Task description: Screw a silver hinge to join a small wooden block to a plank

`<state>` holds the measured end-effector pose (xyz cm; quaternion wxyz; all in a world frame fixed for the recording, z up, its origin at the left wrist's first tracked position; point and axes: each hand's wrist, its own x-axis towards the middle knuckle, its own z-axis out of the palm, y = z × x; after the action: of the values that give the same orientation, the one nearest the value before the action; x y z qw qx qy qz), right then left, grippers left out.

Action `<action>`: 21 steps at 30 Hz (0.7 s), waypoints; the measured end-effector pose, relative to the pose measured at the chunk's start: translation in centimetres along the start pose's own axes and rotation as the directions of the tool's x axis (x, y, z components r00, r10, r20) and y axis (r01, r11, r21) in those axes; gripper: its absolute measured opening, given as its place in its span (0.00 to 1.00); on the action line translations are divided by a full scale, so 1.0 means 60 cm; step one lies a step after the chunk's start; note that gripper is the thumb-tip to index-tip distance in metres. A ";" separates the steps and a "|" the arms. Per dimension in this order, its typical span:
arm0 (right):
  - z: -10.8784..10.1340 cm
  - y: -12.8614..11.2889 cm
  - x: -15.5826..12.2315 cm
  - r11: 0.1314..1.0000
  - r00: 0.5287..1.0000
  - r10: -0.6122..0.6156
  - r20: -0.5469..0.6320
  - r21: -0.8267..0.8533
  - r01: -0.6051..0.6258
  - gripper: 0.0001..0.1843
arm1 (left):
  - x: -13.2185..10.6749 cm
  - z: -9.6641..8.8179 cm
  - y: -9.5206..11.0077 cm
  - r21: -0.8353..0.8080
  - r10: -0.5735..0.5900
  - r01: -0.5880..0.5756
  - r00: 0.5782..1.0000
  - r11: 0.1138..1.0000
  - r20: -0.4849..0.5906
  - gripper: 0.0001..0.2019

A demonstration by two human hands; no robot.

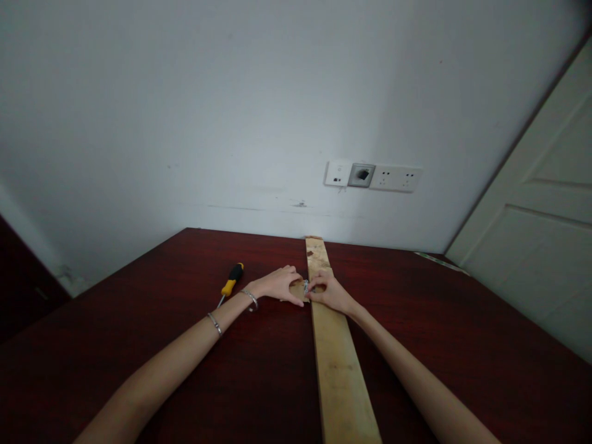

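A long pale wooden board (340, 364) runs away from me across the dark red table. Against its left edge lies a small flat piece of wood (300, 291). My left hand (277, 285) curves around this piece, thumb on the near side and fingers on the far side. Where the two pieces of wood meet, there is a small shiny metal part (306, 287), too small to name exactly. Resting on the board, my right hand (329, 292) is closed in a pinch at that metal part. Its fingertips partly hide the part.
A yellow and black screwdriver (232, 279) lies left of my left forearm, its shaft partly behind the arm. The table (222, 382) meets a white wall with sockets (393, 178). A thin strip (441, 263) lies at the table's far right edge, near a white door (550, 234).
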<state>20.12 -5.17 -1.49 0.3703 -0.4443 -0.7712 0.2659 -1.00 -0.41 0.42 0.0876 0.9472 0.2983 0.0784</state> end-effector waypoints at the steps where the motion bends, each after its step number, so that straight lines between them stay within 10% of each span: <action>1: -0.001 -0.001 0.000 1.000 1.000 0.002 0.003 0.007 -0.002 0.05 | 0.000 -0.001 0.001 -0.005 -0.002 0.002 1.000 1.000 0.005 0.38; 21: -0.023 0.008 0.006 0.921 0.963 0.200 -0.181 0.371 -0.121 0.12 | 0.001 0.008 -0.002 -0.013 -0.021 0.022 0.999 1.000 0.039 0.41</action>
<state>21.33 -4.52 -0.93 0.5028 -0.4580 -0.6263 0.3811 -0.89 -0.35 -0.06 0.1006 0.9447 0.3062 0.0611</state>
